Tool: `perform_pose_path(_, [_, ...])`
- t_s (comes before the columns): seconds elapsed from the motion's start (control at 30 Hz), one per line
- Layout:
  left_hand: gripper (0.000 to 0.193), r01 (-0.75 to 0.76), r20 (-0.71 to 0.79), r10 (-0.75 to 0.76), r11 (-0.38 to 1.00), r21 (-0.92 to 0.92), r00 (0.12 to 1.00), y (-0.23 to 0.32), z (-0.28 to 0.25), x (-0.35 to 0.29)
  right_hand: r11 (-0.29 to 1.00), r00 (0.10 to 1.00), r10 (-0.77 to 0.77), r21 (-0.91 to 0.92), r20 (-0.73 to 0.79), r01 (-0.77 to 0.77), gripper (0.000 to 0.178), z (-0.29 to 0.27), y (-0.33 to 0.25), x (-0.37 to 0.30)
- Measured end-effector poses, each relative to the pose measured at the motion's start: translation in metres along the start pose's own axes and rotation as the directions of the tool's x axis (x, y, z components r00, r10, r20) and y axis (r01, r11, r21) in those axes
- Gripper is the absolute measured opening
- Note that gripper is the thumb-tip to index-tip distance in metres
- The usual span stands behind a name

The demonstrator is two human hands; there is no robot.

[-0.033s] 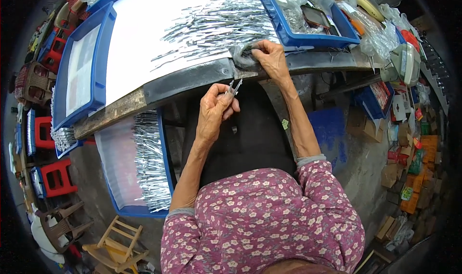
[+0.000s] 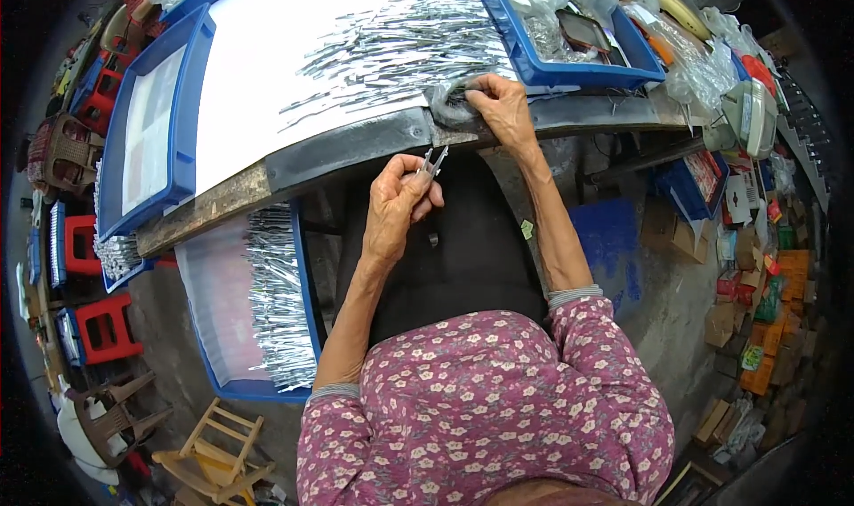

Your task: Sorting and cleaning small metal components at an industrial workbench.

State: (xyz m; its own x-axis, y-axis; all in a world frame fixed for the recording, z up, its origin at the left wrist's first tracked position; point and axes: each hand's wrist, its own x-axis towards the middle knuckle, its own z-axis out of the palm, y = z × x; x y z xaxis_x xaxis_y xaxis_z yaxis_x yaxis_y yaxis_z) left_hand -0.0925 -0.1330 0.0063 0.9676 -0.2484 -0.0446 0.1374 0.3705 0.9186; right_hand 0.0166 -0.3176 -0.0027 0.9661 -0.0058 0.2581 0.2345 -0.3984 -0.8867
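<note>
though as before, left hand (image 2: pixel 391 205) tight in grip on metal pieces (image 2: pixel 439 162), right hand (image 2: pixel 503 110) at grey wad (image 2: pixel 452 113) (grip unclear)

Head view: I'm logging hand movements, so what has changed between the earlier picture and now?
Nothing visibly changed. The left hand still holds slim metal pieces, the right hand is still at the grey clump, and the heap of metal strips lies as it did.

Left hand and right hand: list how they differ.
The left hand grips slim metal pieces; the right hand touches a grey wad. The left hand is nearer the flowered shirt, the right hand at the table's edge. Both are bare, with bent fingers.
</note>
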Motion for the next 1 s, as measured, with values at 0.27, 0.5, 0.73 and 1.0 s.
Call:
perform_pose_path(0.27, [0.017, 0.01, 0.015, -0.009, 0.998, -0.055, 1.0, 0.004, 0.004, 0.005, 0.925, 0.976, 0.199, 0.313, 0.085, -0.216, 0.009, -0.009, -0.007, -0.003])
perform_pose_path(0.5, [0.016, -0.035, 0.013, 0.038, 0.983, -0.182, 0.999, 0.008, 0.007, 0.02, 0.796, 0.949, 0.217, 0.523, 0.227, -0.307, 0.005, -0.008, -0.03, -0.021])
perform_pose_path(0.73, [0.016, -0.081, 0.0, 0.085, 0.95, -0.3, 0.996, 0.008, 0.006, 0.026, 0.732, 0.936, 0.144, 0.601, 0.323, -0.32, 0.006, 0.003, -0.039, -0.053])
perform_pose_path(1.0, [0.014, -0.03, 0.031, 0.04, 0.957, -0.29, 0.999, 0.004, 0.005, 0.019, 0.825, 0.924, 0.065, 0.5, 0.376, -0.261, 0.008, -0.001, -0.045, -0.067])
